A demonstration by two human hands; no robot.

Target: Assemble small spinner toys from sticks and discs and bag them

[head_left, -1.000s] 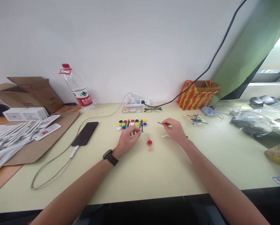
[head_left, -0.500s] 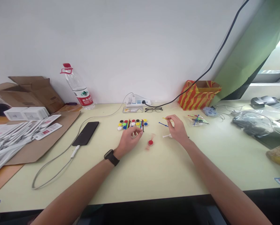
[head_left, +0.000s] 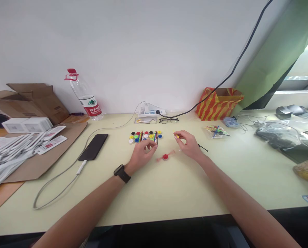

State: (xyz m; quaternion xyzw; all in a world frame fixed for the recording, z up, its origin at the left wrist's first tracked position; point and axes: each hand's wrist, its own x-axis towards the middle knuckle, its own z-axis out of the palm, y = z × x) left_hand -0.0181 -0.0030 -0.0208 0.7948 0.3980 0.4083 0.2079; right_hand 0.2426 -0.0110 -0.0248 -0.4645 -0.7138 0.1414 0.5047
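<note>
My right hand (head_left: 188, 144) pinches a small yellow plastic piece (head_left: 177, 136) between thumb and fingertips, just above the table. My left hand (head_left: 142, 153), with a black watch on its wrist, rests loosely curled with a gap between thumb and fingers, and nothing shows in it. Between the hands lies a red spinner (head_left: 165, 157), its round hub sharp and its two arms blurred. Beyond my left hand are rows of coloured round discs (head_left: 131, 137) and thin coloured sticks, partly hidden by the fingers. A black stick (head_left: 203, 148) pokes out beside my right wrist.
At the back are glasses (head_left: 168, 120), a clear case (head_left: 145, 120) and a power strip (head_left: 154, 112). A bag of coloured parts (head_left: 216, 131) and a striped bag (head_left: 219, 105) stand right. Leftward are a phone (head_left: 94, 147) on a cable, a bottle (head_left: 90, 105) and cardboard (head_left: 45, 151).
My right hand has shifted left with the yellow piece, and the blue stick beside it no longer shows. The red spinner's blurred arms have turned. My left hand has stayed in place.
</note>
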